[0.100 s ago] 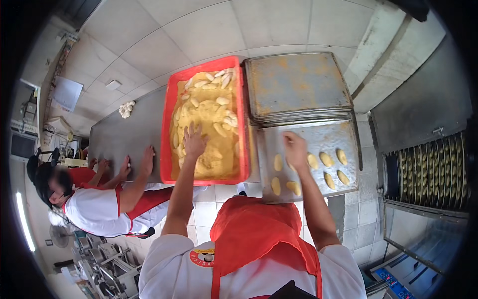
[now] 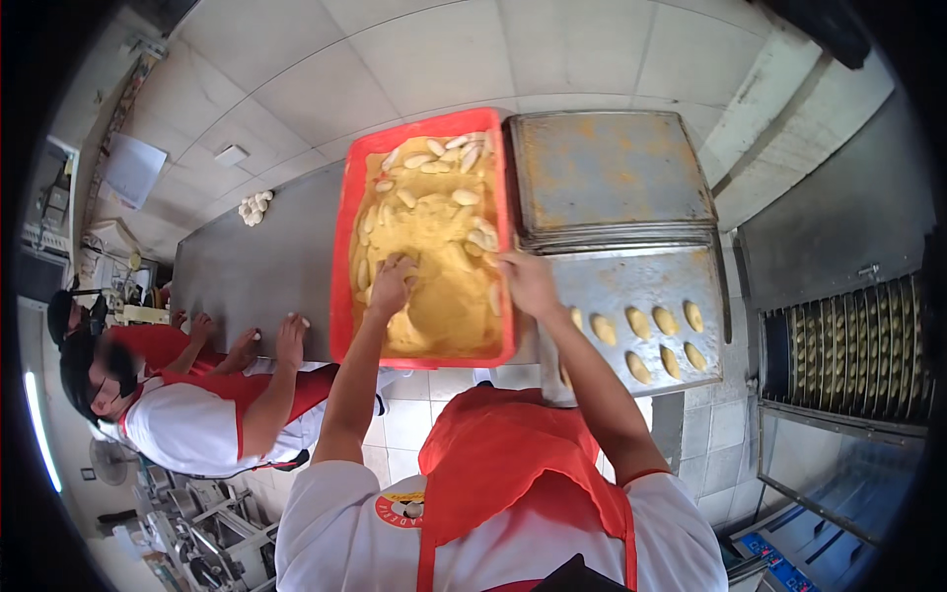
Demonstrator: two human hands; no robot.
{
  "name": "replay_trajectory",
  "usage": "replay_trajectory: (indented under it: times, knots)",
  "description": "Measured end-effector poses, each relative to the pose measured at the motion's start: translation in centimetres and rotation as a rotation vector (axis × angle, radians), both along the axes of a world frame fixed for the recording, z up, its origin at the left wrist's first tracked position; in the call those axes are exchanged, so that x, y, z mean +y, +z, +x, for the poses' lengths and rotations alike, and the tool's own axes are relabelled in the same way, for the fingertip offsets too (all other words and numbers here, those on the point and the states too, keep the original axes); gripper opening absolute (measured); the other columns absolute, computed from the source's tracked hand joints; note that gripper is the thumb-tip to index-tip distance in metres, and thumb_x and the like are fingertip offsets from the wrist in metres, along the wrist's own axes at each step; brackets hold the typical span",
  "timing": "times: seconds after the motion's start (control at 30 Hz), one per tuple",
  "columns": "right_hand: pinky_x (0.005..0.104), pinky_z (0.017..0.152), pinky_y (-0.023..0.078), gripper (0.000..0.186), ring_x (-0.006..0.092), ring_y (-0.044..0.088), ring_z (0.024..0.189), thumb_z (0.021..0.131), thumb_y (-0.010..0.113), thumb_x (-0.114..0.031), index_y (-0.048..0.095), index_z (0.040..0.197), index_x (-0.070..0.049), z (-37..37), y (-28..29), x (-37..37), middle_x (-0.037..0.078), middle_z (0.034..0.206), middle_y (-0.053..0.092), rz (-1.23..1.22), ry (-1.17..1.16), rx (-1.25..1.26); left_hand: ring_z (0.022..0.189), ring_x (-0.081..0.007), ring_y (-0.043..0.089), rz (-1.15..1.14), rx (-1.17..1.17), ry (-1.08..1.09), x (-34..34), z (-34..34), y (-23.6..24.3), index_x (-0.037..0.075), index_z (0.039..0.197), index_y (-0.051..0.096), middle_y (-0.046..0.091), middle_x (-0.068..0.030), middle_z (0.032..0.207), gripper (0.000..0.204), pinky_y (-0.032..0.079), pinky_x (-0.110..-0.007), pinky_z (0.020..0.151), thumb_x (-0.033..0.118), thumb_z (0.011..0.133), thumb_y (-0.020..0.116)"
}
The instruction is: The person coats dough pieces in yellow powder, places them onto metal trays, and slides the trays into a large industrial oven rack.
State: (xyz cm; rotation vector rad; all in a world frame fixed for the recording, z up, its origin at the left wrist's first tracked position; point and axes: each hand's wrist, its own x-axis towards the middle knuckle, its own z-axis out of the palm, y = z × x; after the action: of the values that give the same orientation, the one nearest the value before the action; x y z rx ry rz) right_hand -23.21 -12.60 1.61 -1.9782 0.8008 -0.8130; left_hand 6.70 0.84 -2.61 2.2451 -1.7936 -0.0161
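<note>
A red tub [image 2: 342, 286] holds yellow crumbs [image 2: 434, 311] with several pale, elongated dough pieces [image 2: 465, 197] lying in them. My left hand [image 2: 393, 284] is down at the crumbs near the tub's middle, its fingers curled inward; whatever lies under them is hidden. Over the tub's right rim, my right hand [image 2: 531, 283] reaches inward from the tray side, with blurred fingertips. To its right, a metal baking tray [image 2: 621, 281] carries several crumb-coated dough pieces [image 2: 638, 323] in rows; my right forearm covers part of it.
Stacked metal trays [image 2: 612, 168] stand behind the filled tray. Left of the tub runs a grey worktop [image 2: 266, 266] with a small heap of dough balls [image 2: 254, 207]. Co-workers' hands [image 2: 289, 340] rest at its front edge. A rack of filled trays [image 2: 843, 345] stands far right.
My right hand has moved left from above the baking tray to the tub's right rim. My left hand's spread fingers have curled at the crumbs. The view has shifted slightly.
</note>
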Motion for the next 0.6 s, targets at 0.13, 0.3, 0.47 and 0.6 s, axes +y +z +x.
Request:
replay_trajectory:
  times: [0.13,0.3,0.47,0.6]
  knots:
    - [0.044,0.077,0.047,0.036,0.0381,0.06,0.085,0.079,0.058,0.001,0.056,0.114,-0.005,12.3,-4.0,3.0,0.021,0.092,0.062,-0.126,-0.047,0.266,0.085,-0.0387,0.057,-0.168,0.453,0.103,2.0,5.1,0.3,0.006,0.113,0.05,0.059,-0.0196,0.092,0.033,0.045,-0.046,0.078,0.004,0.081,0.058]
    - [0.0452,0.088,0.044,0.05,0.0426,0.053,0.101,0.073,0.055,0.002,0.046,0.121,-0.007,16.6,-4.5,7.1,0.023,0.104,0.051,0.076,0.073,0.217,0.093,-0.0373,0.063,-0.013,0.619,0.194,8.4,6.4,3.7,0.007,0.117,0.051,0.063,-0.0249,0.097,0.039,0.049,-0.043,0.079,0.022,0.084,0.064]
    - [0.0478,0.083,0.046,0.045,0.0429,0.054,0.095,0.071,0.062,-0.005,0.049,0.114,-0.005,18.8,-2.9,10.4,0.022,0.102,0.049,-0.026,0.199,0.364,0.099,-0.038,0.062,0.348,0.531,0.365,7.8,3.2,3.8,0.002,0.118,0.05,0.061,-0.0273,0.107,0.059,0.05,-0.045,0.083,0.039,0.077,0.07]
    - [0.0439,0.083,0.048,0.034,0.0411,0.055,0.095,0.074,0.062,-0.007,0.055,0.107,-0.004,20.8,-1.6,8.7,0.021,0.103,0.05,-0.056,0.066,0.474,0.103,-0.0433,0.057,0.354,0.501,0.318,9.5,2.7,2.2,0.001,0.111,0.052,0.05,-0.0263,0.122,0.049,0.049,-0.047,0.085,0.027,0.075,0.073]
